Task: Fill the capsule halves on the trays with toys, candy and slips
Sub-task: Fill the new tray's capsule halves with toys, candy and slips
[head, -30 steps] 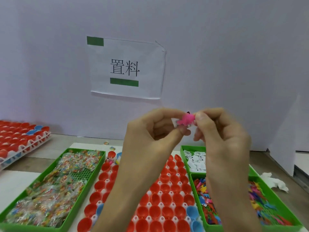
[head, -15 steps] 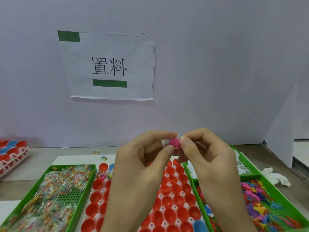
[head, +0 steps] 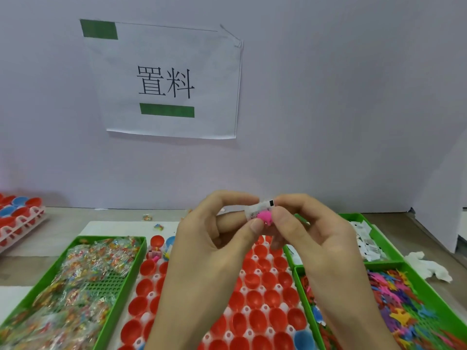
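- My left hand point(head: 209, 248) and right hand point(head: 316, 246) meet fingertip to fingertip, raised above the desk point(head: 75, 217), both pinching with thumb and forefinger.
- Between them they pinch a small pink toy point(head: 265, 216), with a white slip point(head: 260, 207) pressed against its upper side. The other fingers of both hands are loosely curled behind.
- The toy and slip sit right at my fingertips, in the air above the far end of the capsule tray point(head: 149, 296), not touching it.
- That white tray lies straight under my hands and wrists, filled with rows of red capsule halves point(head: 254, 300), open side up, plus a blue half point(head: 302, 337) near the front right.
- At the tray's far left corner a few halves hold small items; I cannot tell exactly what.
- Left of the tray, a green bin point(head: 126, 281) holds clear candy packets point(head: 83, 263).
- Right of it, the near green bin point(head: 429, 289) is full of colourful toys point(head: 394, 299).
- Behind that, a second green bin point(head: 379, 235) holds white slips point(head: 366, 245).
- At the far left stands another tray point(head: 20, 224) of red and blue halves.
- A crumpled tissue point(head: 429, 269) lies on the desk by the right bins.
- A paper sign point(head: 166, 82) hangs on the wall ahead.
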Motion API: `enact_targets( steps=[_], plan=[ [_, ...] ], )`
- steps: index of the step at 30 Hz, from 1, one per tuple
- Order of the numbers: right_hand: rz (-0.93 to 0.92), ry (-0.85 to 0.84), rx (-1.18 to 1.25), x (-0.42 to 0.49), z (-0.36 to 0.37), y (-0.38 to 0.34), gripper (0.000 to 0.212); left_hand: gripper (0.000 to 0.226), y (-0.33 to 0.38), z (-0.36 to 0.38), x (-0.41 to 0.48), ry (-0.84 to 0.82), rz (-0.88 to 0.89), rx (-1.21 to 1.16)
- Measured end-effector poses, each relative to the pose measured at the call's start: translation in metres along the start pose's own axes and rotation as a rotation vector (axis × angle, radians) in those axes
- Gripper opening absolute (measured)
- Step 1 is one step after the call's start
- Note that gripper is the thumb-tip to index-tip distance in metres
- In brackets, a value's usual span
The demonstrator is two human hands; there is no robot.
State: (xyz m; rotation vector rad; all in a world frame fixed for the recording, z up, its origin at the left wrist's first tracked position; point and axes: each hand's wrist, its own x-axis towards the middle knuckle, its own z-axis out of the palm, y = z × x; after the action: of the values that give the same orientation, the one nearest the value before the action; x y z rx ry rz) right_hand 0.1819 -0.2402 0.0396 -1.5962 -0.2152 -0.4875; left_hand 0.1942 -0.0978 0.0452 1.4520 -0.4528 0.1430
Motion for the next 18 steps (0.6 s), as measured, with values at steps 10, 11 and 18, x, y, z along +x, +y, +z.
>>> enact_targets(
  steps=[10,11,18],
  plan=[
    [-0.01,0.011,0.01,-0.0002,-0.0019,0.0017,0.018,0.016,-0.0017,-0.0027,-0.0014,0.021,-0.069,-0.074],
    [-0.006,0.007,0.012,-0.0009,-0.0024,0.0014,0.02,0.019,-0.0013,-0.0035,-0.002,0.021,-0.078,-0.082],
    [-0.011,-0.046,0.011,-0.0017,-0.0097,-0.0066,0.026,0.028,0.0025,-0.0093,-0.0013,-0.029,-0.127,-0.133]
  ],
)
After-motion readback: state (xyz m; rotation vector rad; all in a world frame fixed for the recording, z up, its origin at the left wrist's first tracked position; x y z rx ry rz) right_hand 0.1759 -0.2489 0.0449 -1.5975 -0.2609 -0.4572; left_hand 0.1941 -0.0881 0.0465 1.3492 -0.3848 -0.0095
